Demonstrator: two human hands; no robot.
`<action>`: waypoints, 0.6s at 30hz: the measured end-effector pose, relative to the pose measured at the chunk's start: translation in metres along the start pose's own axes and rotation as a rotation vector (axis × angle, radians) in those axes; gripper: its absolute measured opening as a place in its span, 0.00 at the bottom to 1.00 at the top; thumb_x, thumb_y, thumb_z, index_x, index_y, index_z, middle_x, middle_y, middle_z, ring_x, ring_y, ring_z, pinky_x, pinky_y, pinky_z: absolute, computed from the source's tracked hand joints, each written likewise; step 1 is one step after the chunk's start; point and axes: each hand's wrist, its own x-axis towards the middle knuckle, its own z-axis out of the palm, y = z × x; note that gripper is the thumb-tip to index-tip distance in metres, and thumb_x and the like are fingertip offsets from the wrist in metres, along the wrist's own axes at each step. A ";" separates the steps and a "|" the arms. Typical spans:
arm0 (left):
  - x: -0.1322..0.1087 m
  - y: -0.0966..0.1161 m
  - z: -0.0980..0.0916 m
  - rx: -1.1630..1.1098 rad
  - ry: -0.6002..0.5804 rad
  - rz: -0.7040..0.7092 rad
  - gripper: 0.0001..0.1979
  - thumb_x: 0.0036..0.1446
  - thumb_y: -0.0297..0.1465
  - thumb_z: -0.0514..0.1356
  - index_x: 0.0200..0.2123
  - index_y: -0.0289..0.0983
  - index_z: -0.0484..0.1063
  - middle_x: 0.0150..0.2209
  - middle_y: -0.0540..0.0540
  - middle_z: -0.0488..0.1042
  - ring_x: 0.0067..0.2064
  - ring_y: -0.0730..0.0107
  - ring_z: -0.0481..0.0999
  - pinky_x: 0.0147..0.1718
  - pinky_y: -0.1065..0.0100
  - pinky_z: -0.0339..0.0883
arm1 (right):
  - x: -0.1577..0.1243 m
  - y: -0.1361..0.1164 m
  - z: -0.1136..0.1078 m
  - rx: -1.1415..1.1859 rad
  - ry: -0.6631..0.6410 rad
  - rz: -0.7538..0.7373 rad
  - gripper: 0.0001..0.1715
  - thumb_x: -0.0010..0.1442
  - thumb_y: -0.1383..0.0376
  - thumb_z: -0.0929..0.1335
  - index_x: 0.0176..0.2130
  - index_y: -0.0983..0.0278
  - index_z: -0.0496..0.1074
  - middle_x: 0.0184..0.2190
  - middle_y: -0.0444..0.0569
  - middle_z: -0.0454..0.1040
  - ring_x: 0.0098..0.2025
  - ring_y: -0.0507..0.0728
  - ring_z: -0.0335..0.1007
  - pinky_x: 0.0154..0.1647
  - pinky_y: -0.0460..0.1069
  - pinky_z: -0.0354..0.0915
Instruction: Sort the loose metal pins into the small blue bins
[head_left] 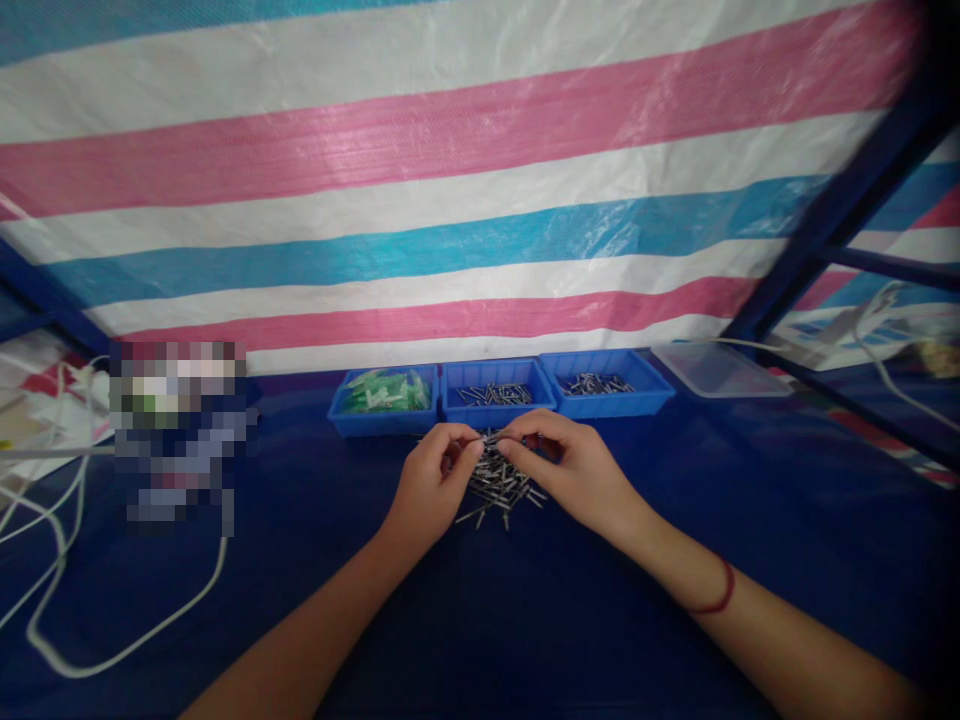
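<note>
My left hand (435, 468) and my right hand (574, 465) meet over a heap of thin metal pins (499, 485), which look like pop rivets, on the dark blue table. Each hand is closed in a pinch of thumb and forefinger. Between the fingertips runs a slim metal pop rivet (491, 438); whether it is one piece or two held end to end I cannot tell. Behind the hands, the middle blue bin (499, 412) and the right blue bin (619, 405) hold similar pins. Green plastic packets lie in the left blue bin (386, 424).
A translucent plastic lid (720, 370) lies right of the bins. White cables (56, 600) loop over the table's left side, beside a blurred-out patch. A striped plastic sheet (450, 200) hangs behind, between dark blue frame posts (795, 260).
</note>
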 end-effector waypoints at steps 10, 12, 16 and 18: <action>-0.004 0.008 0.001 0.001 -0.047 0.080 0.05 0.59 0.31 0.56 0.36 0.36 0.68 0.31 0.50 0.70 0.31 0.74 0.68 0.30 0.73 0.61 | -0.001 -0.005 -0.002 0.065 0.005 -0.024 0.05 0.57 0.64 0.67 0.31 0.63 0.71 0.29 0.45 0.71 0.29 0.51 0.63 0.30 0.48 0.60; -0.004 0.009 0.000 0.005 -0.060 0.093 0.05 0.59 0.31 0.56 0.36 0.36 0.68 0.31 0.50 0.70 0.31 0.74 0.68 0.31 0.73 0.61 | -0.001 -0.006 -0.002 0.053 -0.001 -0.041 0.04 0.57 0.65 0.67 0.31 0.63 0.71 0.29 0.45 0.71 0.29 0.51 0.63 0.30 0.48 0.59; -0.003 0.009 0.000 -0.011 -0.079 0.117 0.05 0.60 0.30 0.55 0.38 0.36 0.69 0.33 0.49 0.71 0.32 0.74 0.69 0.32 0.72 0.61 | -0.001 -0.006 -0.003 0.043 -0.002 -0.065 0.04 0.57 0.65 0.66 0.31 0.63 0.71 0.29 0.45 0.71 0.30 0.51 0.64 0.29 0.48 0.60; -0.003 0.008 0.000 -0.018 -0.087 0.126 0.06 0.60 0.30 0.55 0.38 0.36 0.70 0.34 0.49 0.71 0.33 0.74 0.69 0.32 0.72 0.61 | -0.001 -0.006 -0.003 0.041 -0.002 -0.075 0.04 0.57 0.66 0.66 0.32 0.63 0.71 0.30 0.46 0.72 0.31 0.51 0.64 0.30 0.47 0.60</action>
